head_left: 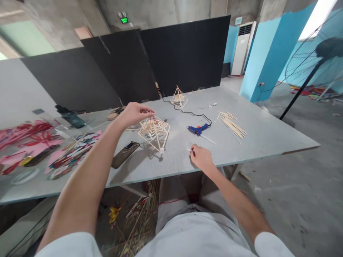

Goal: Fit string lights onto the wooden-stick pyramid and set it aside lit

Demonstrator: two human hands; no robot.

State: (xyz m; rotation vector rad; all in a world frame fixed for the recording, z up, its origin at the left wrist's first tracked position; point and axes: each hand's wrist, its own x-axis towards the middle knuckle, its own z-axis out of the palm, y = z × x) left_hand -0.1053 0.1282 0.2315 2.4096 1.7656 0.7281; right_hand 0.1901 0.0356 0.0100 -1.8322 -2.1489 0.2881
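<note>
The person's left hand point(136, 112) pinches red cord point(154, 120) atop a stick frame point(152, 131), whose body sits just below the fingertips; the curled right hand point(200, 157) seemingly grips a white piece point(189, 150)

Room: bare grey concrete wall point(166, 14) at the back, lit green exit sign point(124, 20) on it, twin emergency lamps point(121, 14) just above. Black partition panels point(187, 53) stand along the far edge of a light grey table point(268, 125), white panel point(24, 92) at far left. Right: pillar point(264, 57), light blue with unpainted concrete on top, wall socket point(261, 84) low on one face. Tall white floor-standing air conditioner point(242, 50) behind it. Black fan point(329, 48) on a slanting pole, far right. Bright window point(316, 18) upper right. Grey concrete floor point(294, 178), stained, scattered bits.
</note>
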